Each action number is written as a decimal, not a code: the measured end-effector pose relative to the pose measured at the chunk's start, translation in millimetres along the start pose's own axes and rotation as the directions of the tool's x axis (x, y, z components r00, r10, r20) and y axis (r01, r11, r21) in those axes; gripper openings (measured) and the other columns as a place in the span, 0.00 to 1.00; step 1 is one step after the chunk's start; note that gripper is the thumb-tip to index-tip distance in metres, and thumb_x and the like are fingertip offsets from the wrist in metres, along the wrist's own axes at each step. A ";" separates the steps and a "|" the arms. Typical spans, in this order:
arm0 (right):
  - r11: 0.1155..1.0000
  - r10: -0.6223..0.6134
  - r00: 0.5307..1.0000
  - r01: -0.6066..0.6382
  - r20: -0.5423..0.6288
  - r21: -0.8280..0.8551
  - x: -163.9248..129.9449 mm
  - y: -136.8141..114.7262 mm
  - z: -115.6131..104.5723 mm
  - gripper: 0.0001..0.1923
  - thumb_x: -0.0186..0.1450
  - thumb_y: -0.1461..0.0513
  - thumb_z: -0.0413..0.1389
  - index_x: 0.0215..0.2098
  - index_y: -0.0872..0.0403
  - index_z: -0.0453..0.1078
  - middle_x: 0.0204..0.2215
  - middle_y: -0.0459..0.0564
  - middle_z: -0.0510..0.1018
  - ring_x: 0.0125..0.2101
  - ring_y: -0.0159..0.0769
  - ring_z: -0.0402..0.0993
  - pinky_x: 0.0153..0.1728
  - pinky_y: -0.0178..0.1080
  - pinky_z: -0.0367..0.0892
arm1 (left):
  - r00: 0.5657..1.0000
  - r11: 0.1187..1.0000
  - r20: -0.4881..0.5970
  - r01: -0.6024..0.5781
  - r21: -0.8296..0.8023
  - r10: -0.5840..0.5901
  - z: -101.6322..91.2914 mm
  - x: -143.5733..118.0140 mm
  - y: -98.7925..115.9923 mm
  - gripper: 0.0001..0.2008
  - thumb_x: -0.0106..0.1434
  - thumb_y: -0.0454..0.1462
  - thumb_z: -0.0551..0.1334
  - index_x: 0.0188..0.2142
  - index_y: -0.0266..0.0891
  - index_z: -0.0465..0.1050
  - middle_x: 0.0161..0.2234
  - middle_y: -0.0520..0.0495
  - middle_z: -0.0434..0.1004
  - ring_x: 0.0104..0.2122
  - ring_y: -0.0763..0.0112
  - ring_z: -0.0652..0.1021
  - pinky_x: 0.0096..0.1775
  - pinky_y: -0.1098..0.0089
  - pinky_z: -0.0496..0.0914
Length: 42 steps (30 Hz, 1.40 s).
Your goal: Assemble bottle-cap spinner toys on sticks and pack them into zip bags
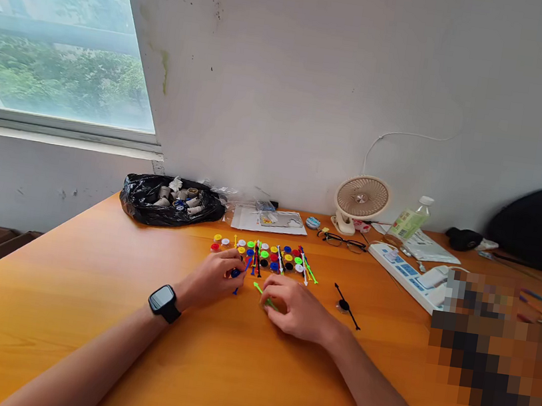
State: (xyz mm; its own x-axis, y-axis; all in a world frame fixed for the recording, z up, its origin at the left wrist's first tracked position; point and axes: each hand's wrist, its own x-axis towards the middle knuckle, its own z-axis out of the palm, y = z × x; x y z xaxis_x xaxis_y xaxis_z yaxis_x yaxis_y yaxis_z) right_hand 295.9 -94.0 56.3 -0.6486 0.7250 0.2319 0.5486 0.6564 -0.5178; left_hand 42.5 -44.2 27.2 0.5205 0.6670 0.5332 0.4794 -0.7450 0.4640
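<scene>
Two hands rest low on the orange worktop (90, 272), close together and in front of a cluster of small coloured parts; the left hand (214, 277), with a black watch (165, 302) on its wrist, is curled narrow around a blue stick (240, 278) and what looks like a blue disc, its fingertips pressing them to the surface; the right hand (294, 308) is likewise narrow, pinching a green stick (262, 294) that lies slanted under its fingers, one end poking out toward the left hand. Just beyond both hands the rows of coloured discs (264, 254) sit in red, yellow, blue, green, white and black, with more thin sticks laid across them; a black stick with a disc on it (346, 305) lies apart to the right. Judging by this, sticks are being fitted to discs one piece at a time, and the step in hand is pairing a stick with its matching disc; that calls for a fine, steady pinch and careful alignment, since the parts are tiny and light. Farther back stand a black bag of spools (170, 201), spectacles (342, 241), a small fan (361, 201) and a bottle (409, 221).
</scene>
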 end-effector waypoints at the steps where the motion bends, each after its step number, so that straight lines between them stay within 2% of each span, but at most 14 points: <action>1: 0.999 0.040 0.999 -0.039 0.029 -0.021 -1.9 2.3 -4.8 0.08 0.64 0.70 0.56 0.34 0.51 0.74 0.38 0.48 0.78 0.36 0.36 0.72 0.39 0.37 0.65 | 1.000 1.000 0.012 -0.011 -0.010 0.012 2.7 -0.5 4.4 0.09 0.70 0.33 0.59 0.34 0.40 0.78 0.35 0.46 0.76 0.32 0.70 0.75 0.36 0.70 0.70; 6: 0.956 0.258 0.963 -0.242 0.080 -0.169 -19.0 23.9 -32.0 0.08 0.56 0.71 0.57 0.28 0.52 0.69 0.33 0.47 0.77 0.31 0.35 0.70 0.31 0.35 0.57 | 0.988 0.995 0.120 -0.097 -0.036 0.101 19.1 -2.6 25.1 0.08 0.69 0.34 0.60 0.36 0.40 0.79 0.36 0.45 0.76 0.34 0.69 0.77 0.37 0.70 0.71; 11: 0.852 0.486 0.870 -0.449 0.086 -0.269 -38.0 44.4 -51.5 0.10 0.52 0.72 0.58 0.26 0.52 0.66 0.28 0.47 0.76 0.27 0.35 0.67 0.26 0.37 0.51 | 0.960 0.991 0.248 -0.122 -0.054 0.132 33.5 -4.5 31.4 0.07 0.70 0.35 0.61 0.38 0.41 0.80 0.38 0.45 0.77 0.34 0.69 0.79 0.38 0.71 0.73; 13: 0.821 0.526 0.848 -0.487 0.065 -0.296 -41.0 44.8 -59.5 0.10 0.52 0.71 0.60 0.25 0.52 0.65 0.28 0.47 0.76 0.26 0.35 0.65 0.25 0.37 0.50 | 0.955 0.991 0.266 -0.115 -0.068 0.129 35.4 -5.2 31.6 0.07 0.71 0.36 0.61 0.39 0.40 0.80 0.39 0.45 0.77 0.35 0.69 0.79 0.39 0.71 0.73; 14: 0.826 0.517 0.855 -0.482 0.052 -0.293 -40.8 42.5 -63.4 0.10 0.52 0.69 0.62 0.25 0.52 0.65 0.28 0.47 0.75 0.26 0.35 0.65 0.25 0.37 0.51 | 0.957 0.991 0.262 -0.110 -0.079 0.127 35.4 -5.2 32.0 0.08 0.71 0.37 0.61 0.39 0.40 0.80 0.39 0.44 0.77 0.35 0.69 0.79 0.40 0.71 0.73; 16: 0.874 0.440 0.898 -0.424 0.017 -0.239 -36.6 33.5 -69.2 0.11 0.56 0.63 0.65 0.27 0.51 0.65 0.28 0.45 0.74 0.27 0.34 0.65 0.27 0.36 0.53 | 0.968 0.991 0.225 -0.096 -0.094 0.115 33.8 -4.8 33.6 0.08 0.72 0.37 0.61 0.41 0.40 0.80 0.40 0.44 0.77 0.37 0.68 0.79 0.41 0.70 0.74; 19: 0.950 0.300 0.953 -0.303 -0.044 -0.079 -23.9 16.7 -66.4 0.11 0.66 0.54 0.61 0.33 0.51 0.67 0.29 0.44 0.72 0.29 0.34 0.66 0.31 0.36 0.59 | 0.988 0.992 0.129 -0.070 -0.102 0.083 29.5 -3.6 37.4 0.10 0.73 0.39 0.60 0.49 0.39 0.78 0.42 0.43 0.77 0.39 0.67 0.79 0.43 0.69 0.74; 21: 0.968 0.250 0.967 -0.250 -0.053 0.005 -15.4 10.0 -55.4 0.08 0.70 0.56 0.57 0.36 0.51 0.69 0.30 0.44 0.73 0.31 0.34 0.68 0.33 0.36 0.62 | 0.994 0.992 0.082 -0.059 -0.114 0.069 26.7 -3.1 39.3 0.12 0.73 0.39 0.60 0.53 0.39 0.76 0.42 0.43 0.78 0.39 0.67 0.78 0.43 0.68 0.74; 24: 0.981 0.191 0.982 -0.191 0.000 0.031 -7.6 11.3 -32.8 0.04 0.68 0.60 0.58 0.42 0.50 0.73 0.38 0.47 0.76 0.37 0.37 0.71 0.39 0.37 0.65 | 0.994 0.990 0.081 -0.057 -0.130 0.068 24.3 -3.3 38.9 0.11 0.72 0.39 0.61 0.52 0.40 0.75 0.39 0.45 0.79 0.38 0.68 0.78 0.42 0.68 0.74; 27: 0.990 0.124 0.985 -0.131 0.124 0.056 -5.4 18.6 -16.3 0.09 0.66 0.63 0.61 0.44 0.49 0.76 0.44 0.48 0.77 0.44 0.40 0.73 0.46 0.40 0.66 | 0.992 0.988 0.115 -0.032 -0.148 0.050 24.1 -3.5 34.3 0.10 0.71 0.40 0.63 0.49 0.40 0.76 0.38 0.45 0.79 0.37 0.68 0.78 0.41 0.68 0.73; 29: 0.991 0.103 0.979 -0.117 0.173 0.068 -5.7 21.6 -12.3 0.07 0.66 0.64 0.61 0.43 0.49 0.77 0.43 0.48 0.77 0.45 0.40 0.73 0.48 0.40 0.66 | 0.986 0.985 0.162 -0.005 -0.171 0.033 25.1 -3.4 30.7 0.10 0.71 0.41 0.64 0.47 0.39 0.78 0.38 0.45 0.80 0.37 0.68 0.79 0.41 0.69 0.73; 32: 0.991 0.110 0.973 -0.123 0.204 0.055 -7.1 21.6 -13.5 0.01 0.67 0.64 0.60 0.37 0.51 0.75 0.42 0.48 0.76 0.44 0.38 0.73 0.47 0.40 0.66 | 0.972 0.978 0.232 0.010 -0.209 0.040 27.2 -3.3 27.6 0.09 0.71 0.41 0.65 0.46 0.41 0.81 0.41 0.44 0.80 0.39 0.67 0.79 0.43 0.69 0.73; 36: 0.989 0.123 0.966 -0.138 0.227 0.049 -8.9 19.3 -14.1 0.02 0.66 0.65 0.60 0.35 0.52 0.73 0.40 0.46 0.76 0.42 0.37 0.73 0.45 0.38 0.66 | 0.969 0.970 0.238 -0.009 -0.243 0.069 28.8 -3.7 28.5 0.10 0.71 0.37 0.63 0.48 0.42 0.82 0.44 0.44 0.81 0.42 0.67 0.80 0.46 0.69 0.73; 42: 0.982 0.147 0.957 -0.172 0.248 0.081 -7.3 17.2 -8.0 0.02 0.64 0.66 0.61 0.34 0.52 0.73 0.35 0.45 0.78 0.36 0.35 0.73 0.38 0.36 0.64 | 0.972 0.952 0.231 0.038 -0.303 0.035 30.0 -4.7 28.0 0.09 0.68 0.33 0.64 0.46 0.40 0.81 0.39 0.46 0.83 0.38 0.68 0.80 0.41 0.70 0.72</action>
State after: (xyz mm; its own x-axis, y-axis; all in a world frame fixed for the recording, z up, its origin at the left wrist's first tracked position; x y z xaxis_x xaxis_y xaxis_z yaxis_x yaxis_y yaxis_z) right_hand 314.3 -86.4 52.3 -0.6711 0.7391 -0.0588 0.6076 0.5028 -0.6148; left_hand 74.6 -67.8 16.5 0.6864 0.6255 0.3710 0.2622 -0.6886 0.6760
